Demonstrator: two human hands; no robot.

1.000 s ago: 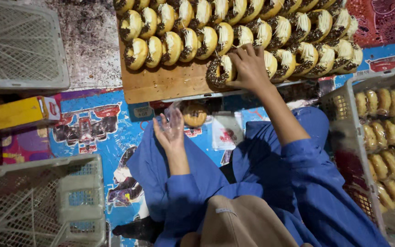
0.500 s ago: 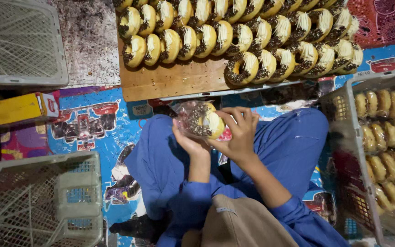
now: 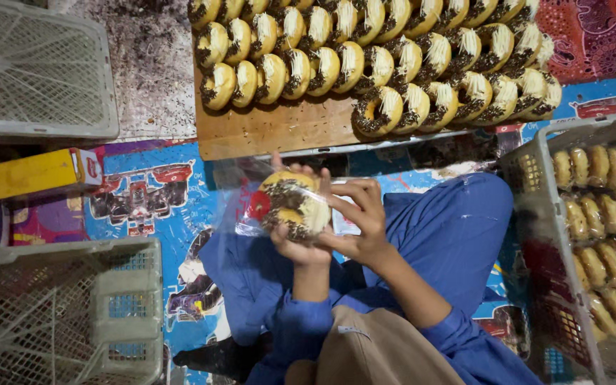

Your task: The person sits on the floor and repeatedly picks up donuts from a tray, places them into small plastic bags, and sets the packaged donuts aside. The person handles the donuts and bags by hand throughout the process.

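At the centre of the frame both hands meet around one round doughnut topped with chocolate sprinkles and pale icing (image 3: 290, 207), which sits partly inside a clear plastic bag (image 3: 240, 207). The left hand (image 3: 295, 246) cups the doughnut from below, its fingers closed on it through the bag; the right hand (image 3: 361, 217) pinches the bag's edge just beside the doughnut. The bag looks not yet closed. Above, in the upper middle, a brown wooden board (image 3: 272, 128) carries rows of unwrapped iced doughnuts (image 3: 365, 50), so many seem left to bag. At the right edge a grey plastic crate (image 3: 532, 171) holds rows of wrapped doughnuts (image 3: 600, 214), apparently done. A white mesh crate (image 3: 58, 321) stands at lower left, and a yellow carton (image 3: 33, 173) lies at the left.
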